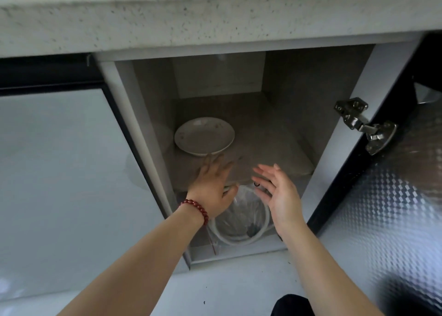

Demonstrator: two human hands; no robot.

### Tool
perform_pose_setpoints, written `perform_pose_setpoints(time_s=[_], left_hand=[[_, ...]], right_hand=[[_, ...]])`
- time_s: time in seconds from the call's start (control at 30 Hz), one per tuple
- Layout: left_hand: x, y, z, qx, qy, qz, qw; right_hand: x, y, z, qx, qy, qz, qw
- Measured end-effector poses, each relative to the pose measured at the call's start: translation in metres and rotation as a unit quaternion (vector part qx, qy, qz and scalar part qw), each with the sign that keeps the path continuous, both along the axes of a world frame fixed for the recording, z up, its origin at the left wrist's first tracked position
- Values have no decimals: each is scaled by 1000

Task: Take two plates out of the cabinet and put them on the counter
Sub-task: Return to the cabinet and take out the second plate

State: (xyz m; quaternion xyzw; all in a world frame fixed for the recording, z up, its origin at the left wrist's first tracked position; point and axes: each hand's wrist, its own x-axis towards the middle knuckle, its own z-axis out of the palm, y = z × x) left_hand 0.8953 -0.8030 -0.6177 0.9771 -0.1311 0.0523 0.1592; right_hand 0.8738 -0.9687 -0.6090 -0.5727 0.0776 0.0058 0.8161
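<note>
A white plate [204, 136] is seen on the cabinet shelf [275, 148]; just before the plate, the left hand [212, 184] and right hand [279, 191] are spread wide, nothing held.

Both hands empty, spread; left hand [211, 184] fingertips near plate [204, 136] rim.

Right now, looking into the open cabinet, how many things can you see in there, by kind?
Plates: 1, the white plate on the shelf (if it is a stack, I cannot tell)
Bins: 1, the lined waste bin below the shelf
Total: 2
Both hands are empty; the left hand reaches toward the plate, the right hand is open beside it.
</note>
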Motion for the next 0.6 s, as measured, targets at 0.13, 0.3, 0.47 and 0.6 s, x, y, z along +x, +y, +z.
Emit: perform_pose_setpoints(time_s=[0.13, 0.3, 0.47, 0.6], left_hand=[[15, 1, -5, 50, -5, -3, 999], [34, -4, -9, 102, -5, 0, 995], [50, -6, -12, 113, 42, 32, 992], [58, -7, -13, 97, 75, 65, 990]], right_hand=[[14, 4, 0, 3, -15, 26, 1000], [20, 1, -3, 4, -42, 11, 999], [18, -12, -6, -2, -64, 10, 998], [16, -20, -9, -3, -74, 15, 997]])
